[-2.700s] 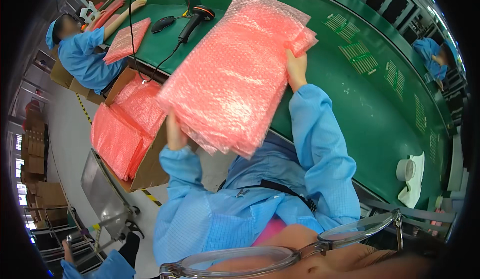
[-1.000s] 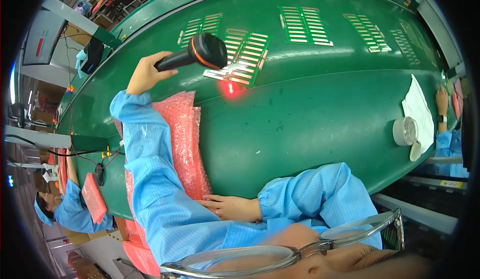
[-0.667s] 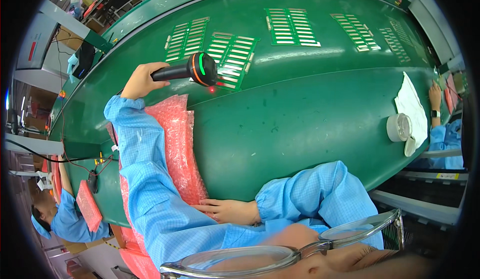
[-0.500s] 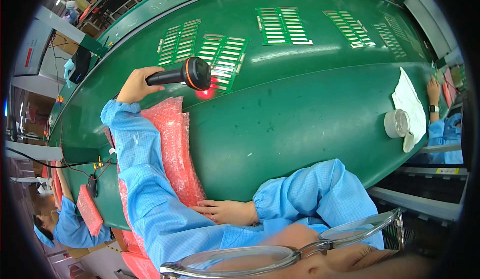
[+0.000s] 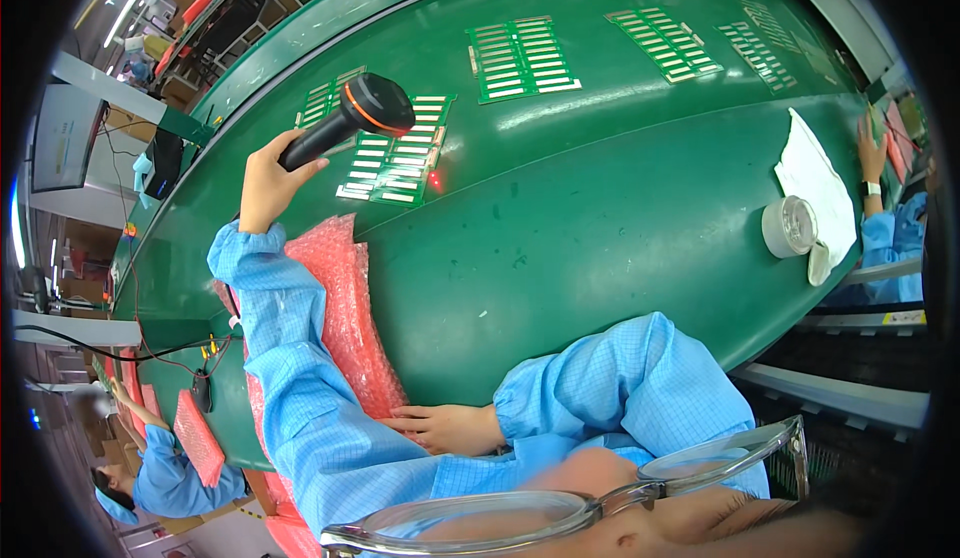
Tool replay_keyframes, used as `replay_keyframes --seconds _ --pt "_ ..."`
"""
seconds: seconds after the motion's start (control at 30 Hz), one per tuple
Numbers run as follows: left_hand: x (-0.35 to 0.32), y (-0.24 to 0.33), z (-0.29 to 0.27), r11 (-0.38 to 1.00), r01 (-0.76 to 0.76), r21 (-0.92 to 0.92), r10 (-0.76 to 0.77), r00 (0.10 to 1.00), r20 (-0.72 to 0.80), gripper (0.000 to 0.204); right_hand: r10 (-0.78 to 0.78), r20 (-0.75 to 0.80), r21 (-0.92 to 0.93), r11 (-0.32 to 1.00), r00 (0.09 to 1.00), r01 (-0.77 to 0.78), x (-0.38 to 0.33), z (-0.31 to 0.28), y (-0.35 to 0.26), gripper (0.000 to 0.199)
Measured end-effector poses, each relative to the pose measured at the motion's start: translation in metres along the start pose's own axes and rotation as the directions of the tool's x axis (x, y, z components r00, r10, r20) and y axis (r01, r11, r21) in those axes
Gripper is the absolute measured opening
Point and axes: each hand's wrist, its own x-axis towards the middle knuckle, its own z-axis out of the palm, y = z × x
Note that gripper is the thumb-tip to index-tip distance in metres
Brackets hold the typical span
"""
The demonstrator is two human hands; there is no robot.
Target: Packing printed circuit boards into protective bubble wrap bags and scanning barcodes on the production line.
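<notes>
My left hand point(image 5: 268, 180) is closed around the handle of a black barcode scanner point(image 5: 375, 105) with an orange ring. The scanner hangs over the near circuit board panel point(image 5: 400, 168), a green sheet with rows of pale strips, and hides part of it. A red light spot falls on the belt just right of that panel. Another panel point(image 5: 325, 96) lies behind it, partly covered by the scanner. My right hand point(image 5: 450, 427) lies low in front of me, fingers stretched out, at the lower end of the pink bubble wrap point(image 5: 345, 308). My left sleeve covers part of the wrap.
More panels point(image 5: 522, 60) lie along the green belt toward the far right. At right, a clear round tub point(image 5: 789, 226) stands beside a white cloth point(image 5: 815, 183). Other people work at both sides. A monitor point(image 5: 68, 138) and cables are on the left.
The scanner has tilted upward in my left hand. Its red glow has shrunk to small spots beside the near panel. The panels appear farther left in view. My right hand keeps its place.
</notes>
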Motion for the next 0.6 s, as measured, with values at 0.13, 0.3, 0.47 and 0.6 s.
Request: replay_keyframes --seconds 0.13,0.3,0.47,0.6 --pt "0.000 0.002 0.003 0.999 0.029 -0.027 -0.032 0.992 -0.123 0.044 0.001 -0.022 -0.042 0.999 1.000 -0.002 -0.006 -0.008 -0.003 0.044" --pt "0.005 0.017 0.011 0.996 0.059 -0.066 -0.069 0.986 -0.155 0.043 -0.005 -0.032 -0.011 1.000 0.999 0.005 -0.015 -0.013 -0.002 0.041" --pt "0.014 0.041 0.020 0.997 0.028 -0.065 -0.039 0.986 -0.164 0.043 -0.001 -0.084 0.084 0.996 0.996 0.009 -0.023 -0.015 -0.002 0.042" --pt "0.031 0.059 0.030 0.998 0.022 -0.052 -0.031 0.985 -0.172 0.043 -0.023 0.070 0.020 1.000 0.997 0.021 -0.031 -0.022 0.000 0.043"
